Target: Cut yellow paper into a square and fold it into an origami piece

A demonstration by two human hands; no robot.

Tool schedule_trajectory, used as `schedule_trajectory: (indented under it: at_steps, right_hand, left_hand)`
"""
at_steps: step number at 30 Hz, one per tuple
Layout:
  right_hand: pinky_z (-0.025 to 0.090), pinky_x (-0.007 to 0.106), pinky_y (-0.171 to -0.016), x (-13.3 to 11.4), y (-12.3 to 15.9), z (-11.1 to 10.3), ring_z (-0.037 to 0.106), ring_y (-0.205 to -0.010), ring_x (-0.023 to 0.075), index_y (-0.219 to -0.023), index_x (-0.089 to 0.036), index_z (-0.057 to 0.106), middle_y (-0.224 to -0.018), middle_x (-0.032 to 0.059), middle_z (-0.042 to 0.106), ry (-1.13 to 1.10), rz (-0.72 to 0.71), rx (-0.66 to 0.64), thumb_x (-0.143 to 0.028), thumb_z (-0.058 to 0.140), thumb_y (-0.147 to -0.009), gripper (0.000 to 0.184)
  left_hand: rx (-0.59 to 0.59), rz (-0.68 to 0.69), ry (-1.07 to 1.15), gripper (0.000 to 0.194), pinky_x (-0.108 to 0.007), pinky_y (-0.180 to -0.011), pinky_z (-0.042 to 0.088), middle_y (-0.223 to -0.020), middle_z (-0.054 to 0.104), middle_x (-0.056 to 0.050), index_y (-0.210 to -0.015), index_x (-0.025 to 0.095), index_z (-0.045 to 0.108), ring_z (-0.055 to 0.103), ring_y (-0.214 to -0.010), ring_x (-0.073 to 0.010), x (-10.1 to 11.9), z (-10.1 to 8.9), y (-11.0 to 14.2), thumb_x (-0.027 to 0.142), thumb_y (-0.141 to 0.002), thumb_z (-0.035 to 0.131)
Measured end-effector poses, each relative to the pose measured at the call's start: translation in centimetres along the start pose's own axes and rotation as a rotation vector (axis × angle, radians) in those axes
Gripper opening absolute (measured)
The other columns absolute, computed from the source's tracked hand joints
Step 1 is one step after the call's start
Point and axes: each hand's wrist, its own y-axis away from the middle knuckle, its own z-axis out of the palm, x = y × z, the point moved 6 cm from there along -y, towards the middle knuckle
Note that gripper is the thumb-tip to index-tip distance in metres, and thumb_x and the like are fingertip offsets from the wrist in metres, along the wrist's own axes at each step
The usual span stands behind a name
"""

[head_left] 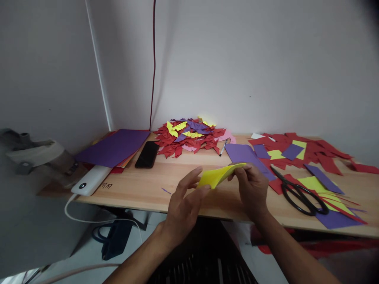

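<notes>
A yellow sheet of paper is raised over the table's front part, curved or folded over on itself. My right hand pinches its right end between thumb and fingers. At the left end, my left hand has its thumb on the lower corner and its fingers curled around the edge; part of that grip is hidden. Black-handled scissors lie to the right of my right hand, on cut paper pieces. Behind the yellow paper is a purple sheet lying flat.
Folded paper pieces form a heap by the wall. Red, yellow and purple cut strips spread over the right side. A pen, a black phone, a stack of coloured sheets and a white power bank with a cable are also there.
</notes>
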Motion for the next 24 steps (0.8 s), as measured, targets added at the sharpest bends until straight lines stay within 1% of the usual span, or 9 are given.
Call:
schedule_trajectory:
  at_steps: [7,12,16,19,21,24]
  right_hand:
    - [0.047,0.024,-0.066,-0.19,0.0,0.0,0.06,-0.066,0.0122,-0.065,-0.021,0.062,-0.067,-0.0034,0.064,-0.035,-0.01,0.013,-0.027,0.058,-0.089,0.024]
    - [0.048,0.025,-0.066,-0.18,0.05,0.07,0.061,-0.068,0.0127,-0.069,-0.021,0.063,-0.073,-0.0021,0.066,-0.082,-0.022,0.001,-0.027,0.058,-0.09,0.022]
    - [0.048,0.025,-0.065,-0.28,0.08,0.14,0.061,-0.067,0.0129,-0.074,-0.022,0.065,-0.071,-0.0022,0.066,-0.097,-0.031,-0.011,-0.026,0.058,-0.09,0.017]
    - [0.048,0.026,-0.065,-0.43,0.08,0.15,0.062,-0.066,0.0132,-0.077,-0.021,0.066,-0.07,-0.002,0.066,-0.102,-0.034,-0.011,-0.027,0.058,-0.09,0.015]
    - [0.049,0.026,-0.065,-0.52,0.08,0.13,0.062,-0.066,0.0135,-0.077,-0.021,0.066,-0.071,-0.0016,0.066,-0.101,-0.033,-0.01,-0.028,0.058,-0.09,0.016]
    - [0.049,0.027,-0.066,-0.6,0.08,0.13,0.064,-0.071,0.0148,-0.073,-0.021,0.065,-0.074,-0.0004,0.068,-0.088,-0.035,-0.011,-0.03,0.058,-0.09,0.02]
  left_hand:
    - [0.006,0.03,-0.019,0.046,-0.031,-0.087,0.058,-0.147,0.042,-0.01,-0.119,0.021,0.051,0.056,-0.118,-0.0167,0.34,-0.15,0.15,-0.004,-0.081,0.058]
    - [-0.002,0.009,-0.014,0.049,-0.034,-0.092,0.056,-0.146,0.042,-0.012,-0.121,0.02,0.049,0.056,-0.119,-0.0178,0.36,-0.19,-0.09,-0.005,-0.08,0.059]
    - [-0.003,0.044,-0.029,0.048,-0.033,-0.093,0.056,-0.147,0.042,-0.012,-0.123,0.02,0.049,0.051,-0.126,-0.0193,0.64,-0.24,-0.5,-0.001,-0.082,0.06]
    - [-0.009,0.038,-0.035,0.046,-0.034,-0.095,0.055,-0.148,0.041,-0.012,-0.123,0.019,0.05,0.048,-0.13,-0.0207,0.58,-0.26,-0.51,0.0,-0.082,0.06]
    - [-0.011,0.028,-0.033,0.046,-0.035,-0.096,0.054,-0.148,0.041,-0.012,-0.123,0.02,0.05,0.049,-0.129,-0.0205,0.57,-0.32,-0.48,0.0,-0.082,0.06]
    - [-0.024,-0.006,-0.042,0.046,-0.034,-0.095,0.054,-0.147,0.042,-0.011,-0.122,0.022,0.049,0.053,-0.125,-0.018,0.65,-0.41,-0.62,0.001,-0.083,0.059]
